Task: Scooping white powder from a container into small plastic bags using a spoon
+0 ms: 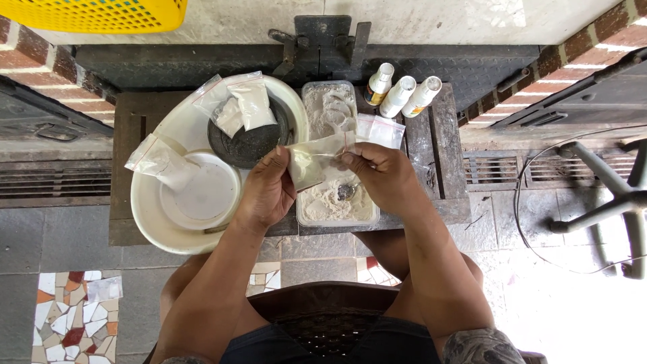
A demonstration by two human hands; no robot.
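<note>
**Bag of white powder held over the powder tray, both hands on it**

Head view: the person sits at a low dark wooden bench (pixel 445 135). Left hand (pixel 266 192) is closed in a pinch on the left edge of a small clear plastic zip bag part-filled with white powder (pixel 311 162). Right hand (pixel 381 175) is curled shut on the bag's right top corner, and it also appears to hold a small metal spoon (pixel 346 191) whose bowl hangs just below the bag. The bag hangs between the two hands, directly above a clear rectangular plastic tray of white powder (pixel 337 202).

The step in hand looks like bagging: powder is inside, and the hands sit at the bag's mouth, so filling or closing. I cannot tell whether the zip is shut. A closing move would call for fingers running flat along the top strip with the bag kept upright.

Around: a flat empty clear bag (pixel 381 129) lies beside the tray. Filled powder bags (pixel 242 102) rest on a dark round dish (pixel 249 145) inside a large white plastic basin (pixel 151 216); another filled bag (pixel 160 162) lies on the basin's left rim. Three small white-capped bottles (pixel 402 94) stand at the bench's far edge. A yellow plastic basket (pixel 101 13) sits top left.
</note>
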